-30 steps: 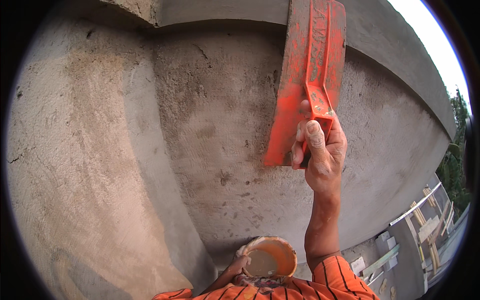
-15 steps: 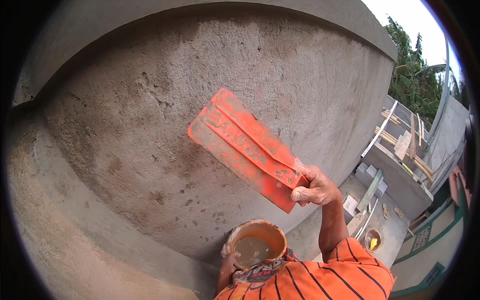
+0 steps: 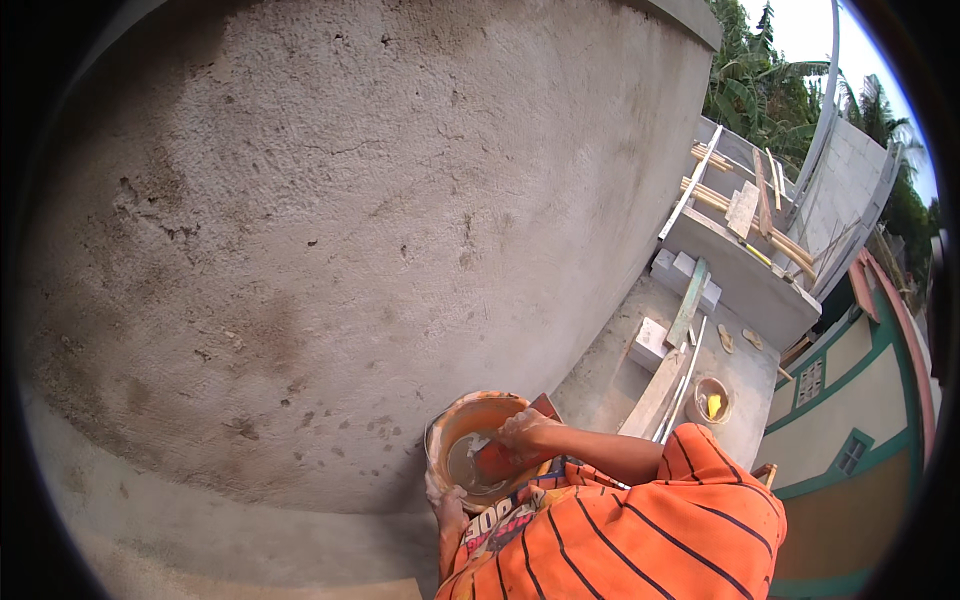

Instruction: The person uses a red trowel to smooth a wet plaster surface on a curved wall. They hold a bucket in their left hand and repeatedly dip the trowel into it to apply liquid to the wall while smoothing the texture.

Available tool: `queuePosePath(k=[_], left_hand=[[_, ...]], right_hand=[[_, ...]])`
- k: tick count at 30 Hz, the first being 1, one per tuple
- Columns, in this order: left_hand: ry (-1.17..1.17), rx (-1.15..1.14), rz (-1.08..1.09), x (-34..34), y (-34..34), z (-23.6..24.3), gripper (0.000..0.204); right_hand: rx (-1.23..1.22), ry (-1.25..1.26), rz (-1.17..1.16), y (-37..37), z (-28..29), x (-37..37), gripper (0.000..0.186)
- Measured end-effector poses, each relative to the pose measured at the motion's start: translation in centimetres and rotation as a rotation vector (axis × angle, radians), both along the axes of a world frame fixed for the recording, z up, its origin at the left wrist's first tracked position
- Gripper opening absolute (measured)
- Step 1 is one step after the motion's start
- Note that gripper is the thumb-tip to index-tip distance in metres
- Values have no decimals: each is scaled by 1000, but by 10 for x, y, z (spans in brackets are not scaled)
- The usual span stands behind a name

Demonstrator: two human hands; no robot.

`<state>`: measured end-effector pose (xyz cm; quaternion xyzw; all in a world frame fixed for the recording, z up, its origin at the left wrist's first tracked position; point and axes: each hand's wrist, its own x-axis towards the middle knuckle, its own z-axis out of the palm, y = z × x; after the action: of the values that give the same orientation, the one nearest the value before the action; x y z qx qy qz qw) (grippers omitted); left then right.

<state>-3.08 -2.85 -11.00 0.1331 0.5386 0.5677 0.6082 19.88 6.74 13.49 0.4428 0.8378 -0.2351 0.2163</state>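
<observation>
An orange bucket (image 3: 490,407) with greyish, watery mix (image 3: 460,462) inside is held close against my body. My left hand (image 3: 448,502), coated in pale mortar, grips the bucket's near left rim. With its fingers closed round the handle side, my right hand (image 3: 526,437) holds a red plastering float (image 3: 492,462). The float's blade dips into the bucket, and its lower end is hidden in the mix. Beyond the bucket rises a rough grey plastered wall (image 3: 400,220) with darker damp patches and small pits.
To the right, planks (image 3: 655,390) and pale blocks (image 3: 650,340) lie on the concrete floor. A second bucket (image 3: 709,401) with something yellow in it and a pair of sandals (image 3: 738,340) are nearby. Bamboo poles (image 3: 715,197) rest on a low wall farther off.
My right hand has brought the red float down from in front of the wall into the bucket. My left hand still holds the rim. The view has shifted to the right.
</observation>
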Motion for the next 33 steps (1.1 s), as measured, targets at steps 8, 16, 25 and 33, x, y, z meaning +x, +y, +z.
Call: queuePosePath(k=[8,16,25,33], left_hand=[[761,359,-414,40,-8,122,39],[-61,88,-65,108,37,146,84],[-191,74,-487,140,93,125,85],[-101,87,-824,190,140,151,87]], right_hand=[[92,49,-44,34,-1,23,34],[-41,-9,-278,40,-37,96,49],[766,1228,-1745,-93,-41,267,90],[2283,521,-2694,-486,50,354,102]])
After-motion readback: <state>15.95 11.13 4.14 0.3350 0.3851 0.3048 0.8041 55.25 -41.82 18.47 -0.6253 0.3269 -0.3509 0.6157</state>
